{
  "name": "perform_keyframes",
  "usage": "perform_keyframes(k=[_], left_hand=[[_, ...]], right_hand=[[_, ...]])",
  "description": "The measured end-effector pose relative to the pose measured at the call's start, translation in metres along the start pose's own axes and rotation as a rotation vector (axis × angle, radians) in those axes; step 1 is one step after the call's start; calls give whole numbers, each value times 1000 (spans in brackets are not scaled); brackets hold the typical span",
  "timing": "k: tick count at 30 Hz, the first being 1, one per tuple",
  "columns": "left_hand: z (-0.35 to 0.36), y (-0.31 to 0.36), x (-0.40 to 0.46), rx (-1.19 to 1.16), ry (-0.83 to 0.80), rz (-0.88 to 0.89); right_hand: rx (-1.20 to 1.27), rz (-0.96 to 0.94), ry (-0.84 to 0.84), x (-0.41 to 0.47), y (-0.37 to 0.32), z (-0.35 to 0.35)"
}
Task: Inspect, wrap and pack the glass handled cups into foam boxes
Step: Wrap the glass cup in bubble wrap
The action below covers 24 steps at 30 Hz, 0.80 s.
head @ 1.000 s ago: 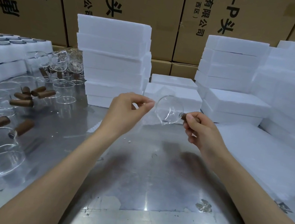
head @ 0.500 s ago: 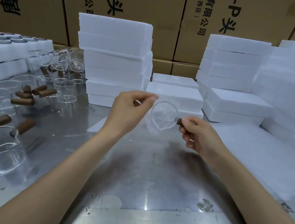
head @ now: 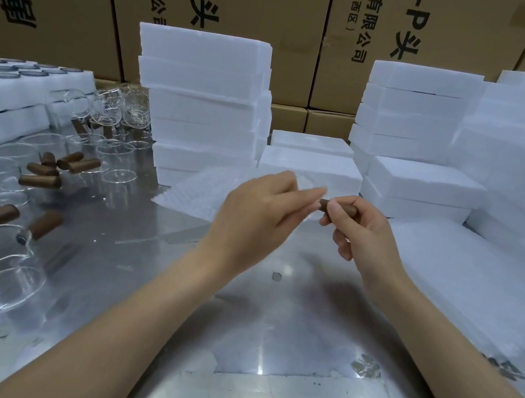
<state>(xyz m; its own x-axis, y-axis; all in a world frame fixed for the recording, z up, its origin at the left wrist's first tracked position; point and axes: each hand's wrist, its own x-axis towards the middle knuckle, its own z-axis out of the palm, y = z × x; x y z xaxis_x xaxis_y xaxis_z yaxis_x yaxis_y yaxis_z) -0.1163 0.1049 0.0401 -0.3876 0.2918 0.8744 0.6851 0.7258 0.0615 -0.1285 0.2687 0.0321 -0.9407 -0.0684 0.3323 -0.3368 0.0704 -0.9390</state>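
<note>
A clear glass cup (head: 312,186) with a brown wooden handle (head: 339,208) is held up above the steel table (head: 268,321). My right hand (head: 357,234) grips the handle between thumb and curled fingers. My left hand (head: 259,212) is in front of the glass bowl and hides most of it, its fingertips at the rim; the hand is blurred. A sheet of white foam wrap (head: 199,192) lies on the table just behind my left hand. Closed white foam boxes (head: 311,168) stand directly behind the cup.
Several more glass cups with brown handles (head: 38,180) crowd the left side of the table. Stacks of foam boxes (head: 201,98) rise at the back centre and right (head: 418,110). Foam wrap sheets (head: 483,281) lie at the right. Cardboard cartons (head: 251,6) form the back wall.
The cup has been turned, so its round opening no longer faces me and the bowl sits behind my left hand. More of the brown handle shows in my right hand.
</note>
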Motion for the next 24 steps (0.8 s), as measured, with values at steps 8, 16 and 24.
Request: perform_keyframes(k=[8,16,24], left_hand=[[6,20,0,-128,-13,113],[-10,-4,7,36,344,-47],[-28,-38,11,-712,488,-856]], right_hand=[[-120,-25,-78,-4,3,12],[253,194,5,6,9,-4],[433,303,-73,9,11,-11]])
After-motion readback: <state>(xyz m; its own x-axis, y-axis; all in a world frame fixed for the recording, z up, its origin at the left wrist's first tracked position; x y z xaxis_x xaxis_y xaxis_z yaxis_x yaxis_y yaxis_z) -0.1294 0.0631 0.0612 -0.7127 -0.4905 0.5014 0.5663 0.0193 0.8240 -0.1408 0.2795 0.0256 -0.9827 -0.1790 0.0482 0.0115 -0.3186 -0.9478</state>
